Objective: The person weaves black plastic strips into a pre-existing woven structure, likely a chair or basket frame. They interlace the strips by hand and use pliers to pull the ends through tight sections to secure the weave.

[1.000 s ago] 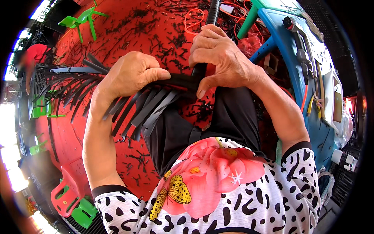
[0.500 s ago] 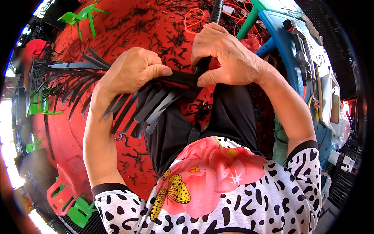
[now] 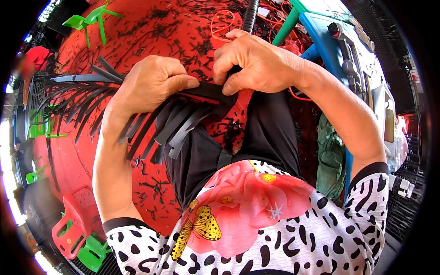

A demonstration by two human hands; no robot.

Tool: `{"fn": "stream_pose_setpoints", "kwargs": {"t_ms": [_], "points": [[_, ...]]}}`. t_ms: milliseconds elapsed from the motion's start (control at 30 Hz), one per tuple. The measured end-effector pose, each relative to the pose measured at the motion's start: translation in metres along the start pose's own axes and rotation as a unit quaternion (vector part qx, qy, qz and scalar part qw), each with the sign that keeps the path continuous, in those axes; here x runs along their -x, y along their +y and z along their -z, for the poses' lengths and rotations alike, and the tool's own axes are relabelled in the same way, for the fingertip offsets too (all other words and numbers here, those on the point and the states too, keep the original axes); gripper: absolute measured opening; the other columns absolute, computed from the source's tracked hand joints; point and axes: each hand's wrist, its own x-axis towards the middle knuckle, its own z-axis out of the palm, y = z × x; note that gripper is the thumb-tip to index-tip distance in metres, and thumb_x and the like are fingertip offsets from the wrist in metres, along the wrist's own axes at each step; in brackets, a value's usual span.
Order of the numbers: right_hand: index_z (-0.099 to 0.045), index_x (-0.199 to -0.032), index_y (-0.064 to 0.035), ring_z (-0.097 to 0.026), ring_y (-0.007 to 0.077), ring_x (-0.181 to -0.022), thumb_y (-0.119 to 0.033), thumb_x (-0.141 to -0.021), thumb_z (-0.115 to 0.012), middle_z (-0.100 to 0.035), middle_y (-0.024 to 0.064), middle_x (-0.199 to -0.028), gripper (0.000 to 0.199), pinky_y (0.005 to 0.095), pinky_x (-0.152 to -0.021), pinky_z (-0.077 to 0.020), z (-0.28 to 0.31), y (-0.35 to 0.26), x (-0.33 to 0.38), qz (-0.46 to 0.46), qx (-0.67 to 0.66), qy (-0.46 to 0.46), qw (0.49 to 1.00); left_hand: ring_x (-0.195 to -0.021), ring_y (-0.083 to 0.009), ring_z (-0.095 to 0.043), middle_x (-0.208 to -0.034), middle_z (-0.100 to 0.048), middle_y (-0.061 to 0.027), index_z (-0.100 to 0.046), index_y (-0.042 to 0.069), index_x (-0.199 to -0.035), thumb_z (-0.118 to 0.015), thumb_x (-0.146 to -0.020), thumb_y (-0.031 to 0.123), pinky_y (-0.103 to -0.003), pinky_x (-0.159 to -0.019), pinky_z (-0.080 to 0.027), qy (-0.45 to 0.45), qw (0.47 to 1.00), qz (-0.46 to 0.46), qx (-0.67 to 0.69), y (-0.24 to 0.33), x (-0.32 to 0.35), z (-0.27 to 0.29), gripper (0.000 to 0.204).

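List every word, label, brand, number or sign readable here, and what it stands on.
None can be read.
Black flexible fringed strip: no lettering visible.
White, black-spotted fabric shirt: pattern only, no words visible.
Small white rectangular piece near the top edge: too small to read.

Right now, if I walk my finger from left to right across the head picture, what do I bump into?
Red chair → left hand → right hand → crumpled green bundle → clear plastic bag.

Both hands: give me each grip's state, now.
Left hand: closed, holding the black fringed strip.
Right hand: closed, thumb pressed on the same strip.
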Motion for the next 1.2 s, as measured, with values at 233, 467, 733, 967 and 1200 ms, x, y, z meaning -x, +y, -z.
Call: {"fn": "stream_pose_setpoints", "kwargs": {"t_ms": [233,467,733,967,1200], "points": [[-0.067,-0.074,-0.0025,-0.062,0.0156,-0.071,-0.012,-0.073,-0.07,-0.065,0.0046,-0.069,0.01,0.0458,-0.103,-0.0269,-0.005,-0.001,-0.005,0.004,-0.002,0.028,1.0,-0.067,-0.0137,-0.055,-0.074,-0.057,-0.0056,-0.065,-0.002,-0.08,-0.065,-0.084,0.009,-0.03,-0.063,-0.043,0.052,0.994,-0.032,0.092,0.004,0.004,-0.001,0.011],[-0.073,-0.083,-0.007,-0.068,0.0217,-0.074,-0.017,-0.071,-0.073,-0.07,0.0067,-0.074,0.016,0.0338,-0.072,-0.0516,-0.004,0.0,-0.007,0.004,0.006,0.038,0.999,-0.062,-0.0119,-0.052,-0.072,-0.057,-0.0058,-0.063,-0.003,-0.076,-0.065,-0.086,0.011,-0.029,-0.06,-0.042,0.073,0.993,-0.005,0.088,0.001,0.003,-0.003,0.017],[-0.068,-0.08,-0.0052,-0.066,0.0191,-0.079,-0.013,-0.074,-0.071,-0.067,0.0035,-0.073,0.01,0.0492,-0.113,-0.0195,-0.011,0.002,-0.001,0.029,-0.011,0.089,0.996,-0.07,-0.0075,-0.045,-0.079,-0.054,0.0001,-0.054,0.002,-0.068,-0.069,-0.083,0.014,-0.024,-0.063,-0.036,0.003,0.972,0.051,0.23,0.006,0.005,0.01,0.025],[-0.073,-0.083,-0.0051,-0.069,0.0241,-0.077,-0.014,-0.069,-0.075,-0.071,0.0093,-0.077,0.017,0.0344,-0.072,-0.0524,-0.011,0.002,-0.002,0.029,-0.003,0.091,0.995,-0.078,-0.0086,-0.052,-0.1,-0.062,-0.0082,-0.06,0.004,-0.07,-0.077,-0.073,0.013,-0.025,-0.073,-0.042,0.037,0.958,-0.02,0.283,-0.009,0.013,0.015,0.02],[-0.073,-0.082,-0.0061,-0.069,0.0244,-0.076,-0.015,-0.07,-0.073,-0.071,0.0091,-0.077,0.015,0.0352,-0.073,-0.0521,-0.012,-0.002,-0.007,0.003,0.017,0.092,0.996,-0.091,-0.0115,-0.054,-0.116,-0.063,-0.0135,-0.06,0.005,-0.068,-0.08,-0.072,0.014,-0.038,-0.096,-0.037,0.151,0.94,-0.128,0.278,-0.006,0.016,0.0,0.022]]}}
